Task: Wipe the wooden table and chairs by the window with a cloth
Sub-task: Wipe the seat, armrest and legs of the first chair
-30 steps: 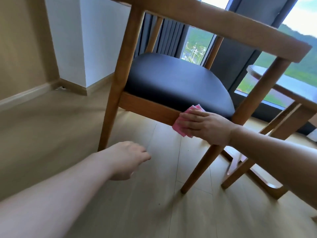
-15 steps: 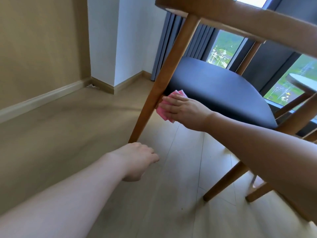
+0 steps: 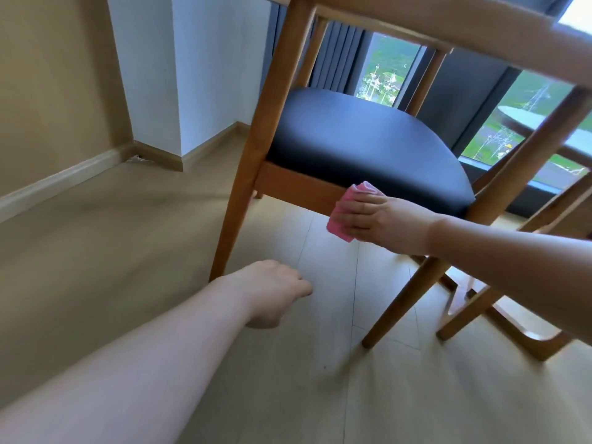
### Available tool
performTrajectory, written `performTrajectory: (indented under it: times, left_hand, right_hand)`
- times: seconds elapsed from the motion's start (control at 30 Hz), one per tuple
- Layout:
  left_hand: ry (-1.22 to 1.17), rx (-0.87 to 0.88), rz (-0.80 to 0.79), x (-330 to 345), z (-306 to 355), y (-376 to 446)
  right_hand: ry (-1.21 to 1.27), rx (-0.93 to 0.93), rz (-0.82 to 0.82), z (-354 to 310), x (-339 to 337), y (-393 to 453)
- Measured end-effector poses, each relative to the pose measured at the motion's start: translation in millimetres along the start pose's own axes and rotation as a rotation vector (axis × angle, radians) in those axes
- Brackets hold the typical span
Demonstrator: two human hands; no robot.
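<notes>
Pink cloth [image 3: 342,216] pressed flat by the right hand [image 3: 381,221] against the chair [image 3: 298,187] seat rail, just below the black cushion [image 3: 362,149], fingers spread for an even wipe. Left hand [image 3: 272,291] below the chair, loosely curled, holding nothing, likely balancing.

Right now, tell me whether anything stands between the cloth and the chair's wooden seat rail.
Nothing visible does. The right hand presses the pink cloth flat against the seat rail, below the dark seat cushion. The left hand hangs apart, holding nothing.
</notes>
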State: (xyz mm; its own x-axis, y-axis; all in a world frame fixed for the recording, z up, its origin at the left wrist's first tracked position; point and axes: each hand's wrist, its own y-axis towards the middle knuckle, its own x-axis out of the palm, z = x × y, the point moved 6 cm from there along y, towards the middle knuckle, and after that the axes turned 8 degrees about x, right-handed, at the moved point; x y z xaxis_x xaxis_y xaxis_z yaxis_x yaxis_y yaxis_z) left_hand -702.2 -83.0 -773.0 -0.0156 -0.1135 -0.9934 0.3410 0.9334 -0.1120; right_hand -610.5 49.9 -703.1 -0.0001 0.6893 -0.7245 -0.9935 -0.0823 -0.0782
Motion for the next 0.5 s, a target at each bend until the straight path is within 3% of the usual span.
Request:
performTrajectory:
  times: [0.2,0.5]
  left_hand:
    - [-0.027,0.043,0.019,0,15,27]
    - [-0.036,0.040,-0.058,13,16,39]
  right_hand:
    - [-0.019,0.061,-0.212,12,15,-101]
    - [-0.016,0.054,-0.202,21,18,-150]
